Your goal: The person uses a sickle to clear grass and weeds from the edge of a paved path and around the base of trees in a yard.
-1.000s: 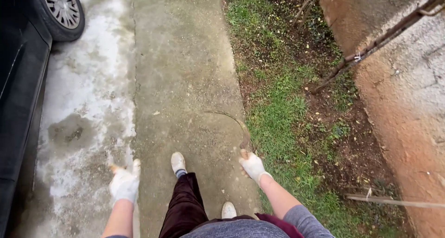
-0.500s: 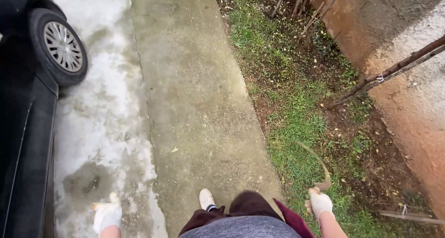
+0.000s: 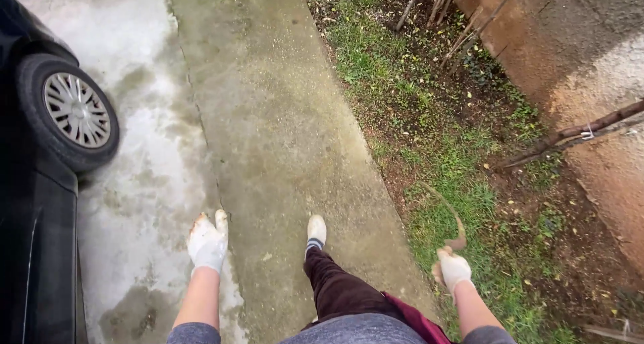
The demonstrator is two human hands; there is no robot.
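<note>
While gripped by right hand (image 3: 453, 268): thin, curved, rust-brown sickle (image 3: 448, 213).

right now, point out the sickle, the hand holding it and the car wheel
sickle (image 3: 448, 210): head view, on the curved blade over the grass.
right hand (image 3: 454, 269): head view, on the back of the white glove gripping the handle.
car wheel (image 3: 76, 110): head view, on the silver hubcap.
</note>
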